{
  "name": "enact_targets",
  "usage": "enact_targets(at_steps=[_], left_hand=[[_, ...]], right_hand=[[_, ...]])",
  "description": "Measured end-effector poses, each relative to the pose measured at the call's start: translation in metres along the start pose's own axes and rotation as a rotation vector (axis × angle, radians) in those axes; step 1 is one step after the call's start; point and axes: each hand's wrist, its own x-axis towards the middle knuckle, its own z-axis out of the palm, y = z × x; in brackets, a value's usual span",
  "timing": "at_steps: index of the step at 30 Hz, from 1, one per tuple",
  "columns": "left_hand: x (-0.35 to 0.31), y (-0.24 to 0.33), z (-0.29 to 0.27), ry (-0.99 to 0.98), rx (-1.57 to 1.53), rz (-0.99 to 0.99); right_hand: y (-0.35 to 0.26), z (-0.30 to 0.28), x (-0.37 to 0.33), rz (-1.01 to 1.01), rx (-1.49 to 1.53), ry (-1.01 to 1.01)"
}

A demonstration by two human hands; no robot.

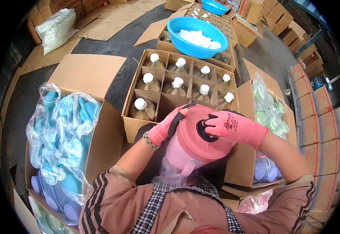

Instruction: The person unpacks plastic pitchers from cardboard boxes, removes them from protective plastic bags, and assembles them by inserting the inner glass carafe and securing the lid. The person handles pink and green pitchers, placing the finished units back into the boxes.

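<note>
A pink plastic jug casing (177,154) with a side handle (188,169) leans at my lap, its wide round end tilted up. My left hand (166,126), in a pink glove with dark fingertips, holds the rim at the left. From the right, my right hand (236,126), also gloved, rests on the round end. Its fingers are bent into the black ring (203,134) at the centre; their tips are partly hidden. Just beyond stands a divided carton (129,123) of glass bottles (174,90) with white caps. One near compartment shows no bottle.
At left, an open carton (107,134) holds blue and purple plastic pieces in clear bags. Another open carton (241,160) at right has green and purple pieces. A blue basin (177,41) of white caps sits beyond the bottles. Stacked cartons (310,128) line the right.
</note>
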Motion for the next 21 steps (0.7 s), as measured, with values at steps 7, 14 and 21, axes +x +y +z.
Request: enact_targets(at_steps=[7,14,21], left_hand=[[0.001,0.008,-0.016,0.024,-0.047,-0.003],[-0.01,0.016,-0.03,0.236,-0.112,-0.047],[-0.014,-0.015,-0.054,-0.008,-0.615,-0.025]], right_hand=[[0.019,0.02,0.024,0.047,0.123,-0.053],[-0.026,0.01,0.011,0.436,0.206,0.539],[-0.143,0.124,0.005,0.939,2.011,0.541]])
